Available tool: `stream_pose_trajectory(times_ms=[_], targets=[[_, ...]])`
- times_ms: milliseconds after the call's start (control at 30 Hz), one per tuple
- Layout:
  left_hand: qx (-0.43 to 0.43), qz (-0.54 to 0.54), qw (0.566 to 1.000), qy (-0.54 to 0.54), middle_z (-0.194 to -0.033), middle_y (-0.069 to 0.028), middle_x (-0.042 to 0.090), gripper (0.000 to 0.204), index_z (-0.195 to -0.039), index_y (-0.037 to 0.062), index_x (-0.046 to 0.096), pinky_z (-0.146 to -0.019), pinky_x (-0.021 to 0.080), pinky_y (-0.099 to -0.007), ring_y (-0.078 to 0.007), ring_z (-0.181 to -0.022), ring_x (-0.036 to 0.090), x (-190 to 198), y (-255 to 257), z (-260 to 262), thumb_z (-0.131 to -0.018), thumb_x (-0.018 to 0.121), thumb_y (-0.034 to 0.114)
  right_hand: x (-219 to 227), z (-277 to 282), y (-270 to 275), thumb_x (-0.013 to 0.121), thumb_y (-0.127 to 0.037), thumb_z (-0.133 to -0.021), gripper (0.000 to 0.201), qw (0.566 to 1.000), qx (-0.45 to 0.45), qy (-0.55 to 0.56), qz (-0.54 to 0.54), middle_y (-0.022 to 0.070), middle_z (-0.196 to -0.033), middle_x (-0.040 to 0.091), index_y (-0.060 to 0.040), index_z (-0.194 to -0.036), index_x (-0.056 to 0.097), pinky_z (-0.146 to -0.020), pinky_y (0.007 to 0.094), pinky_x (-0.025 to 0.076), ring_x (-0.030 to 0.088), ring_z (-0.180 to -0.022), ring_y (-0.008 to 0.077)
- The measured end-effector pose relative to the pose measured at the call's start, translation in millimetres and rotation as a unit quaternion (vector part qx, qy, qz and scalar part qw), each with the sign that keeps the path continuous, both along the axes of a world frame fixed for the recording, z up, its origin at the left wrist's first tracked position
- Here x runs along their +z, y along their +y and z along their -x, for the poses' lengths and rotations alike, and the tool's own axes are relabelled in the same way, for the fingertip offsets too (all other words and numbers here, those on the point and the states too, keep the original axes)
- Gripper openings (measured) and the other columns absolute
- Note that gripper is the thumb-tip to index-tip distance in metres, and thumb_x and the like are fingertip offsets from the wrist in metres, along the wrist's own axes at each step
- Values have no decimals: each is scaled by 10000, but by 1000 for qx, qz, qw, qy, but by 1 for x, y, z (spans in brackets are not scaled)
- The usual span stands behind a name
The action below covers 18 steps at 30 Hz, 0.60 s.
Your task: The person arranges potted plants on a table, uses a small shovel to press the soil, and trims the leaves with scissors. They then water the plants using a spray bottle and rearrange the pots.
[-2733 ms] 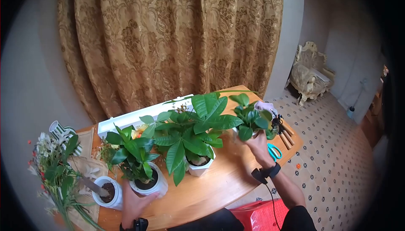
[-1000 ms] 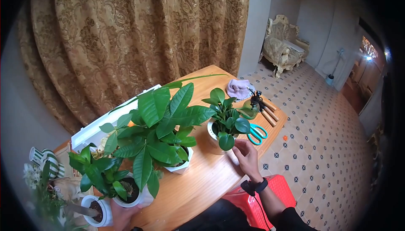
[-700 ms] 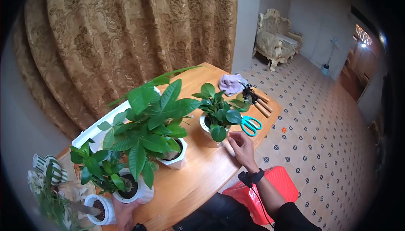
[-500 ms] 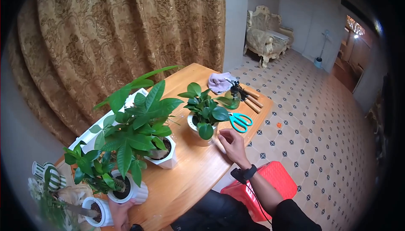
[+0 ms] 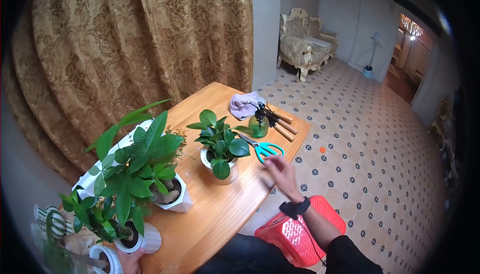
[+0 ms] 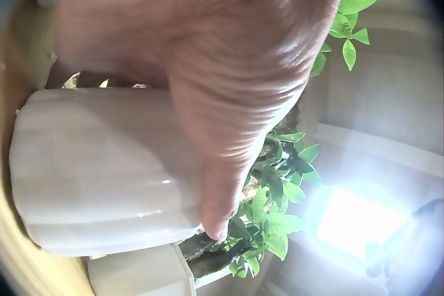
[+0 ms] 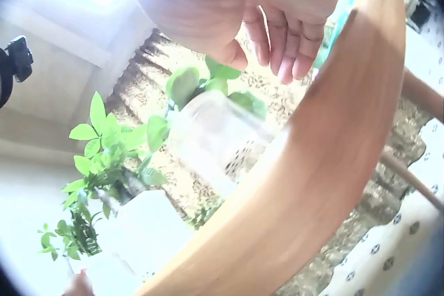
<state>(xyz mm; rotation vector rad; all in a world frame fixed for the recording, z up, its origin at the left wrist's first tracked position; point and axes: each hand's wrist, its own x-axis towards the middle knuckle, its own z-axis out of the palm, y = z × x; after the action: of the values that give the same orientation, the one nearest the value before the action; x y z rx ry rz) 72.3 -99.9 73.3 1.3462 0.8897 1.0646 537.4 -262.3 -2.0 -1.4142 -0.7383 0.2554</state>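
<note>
With right hand (image 5: 284, 176) relaxed, fingers slightly parted near scissors (image 5: 268, 150), gripping ribbed pot (image 5: 148, 239) with left hand (image 5: 131, 262), preferably pressing evenly and clearing leaves (image 5: 90, 213).

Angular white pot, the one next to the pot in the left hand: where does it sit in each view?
Head: angular white pot, lower left of centre.
Left wrist: angular white pot, bottom left, cut off by the lower edge.
Right wrist: angular white pot, lower left, washed out by glare.
Shared landmark: the ribbed white pot gripped by the left hand, right beside it.
</note>
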Motion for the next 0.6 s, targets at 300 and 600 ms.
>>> stream_pose_trajectory(times_ms=[300, 600], targets=[[-30, 11, 999, 16, -1368, -135, 566, 962, -1464, -12, 374, -1109, 418, -406, -255, -1254, 570, -33, 31, -6, -661, 884, 129, 17, -138, -21, 678, -202, -974, 271, 944, -201, -213, 150, 119, -961, 686, 31, -1113, 689, -760, 295, 550, 665, -826, 176], [-48, 11, 998, 27, -1361, -125, 570, 959, -1460, -8, 383, -1099, 422, -401, -250, -1244, 574, -29, 55, -21, -663, 890, 156, 4, -168, 13, 734, -338, -901, 414, 893, -200, -294, 277, 169, -919, 628, 39, -1070, 708, -833, 432, 456, 578, -909, 325]])
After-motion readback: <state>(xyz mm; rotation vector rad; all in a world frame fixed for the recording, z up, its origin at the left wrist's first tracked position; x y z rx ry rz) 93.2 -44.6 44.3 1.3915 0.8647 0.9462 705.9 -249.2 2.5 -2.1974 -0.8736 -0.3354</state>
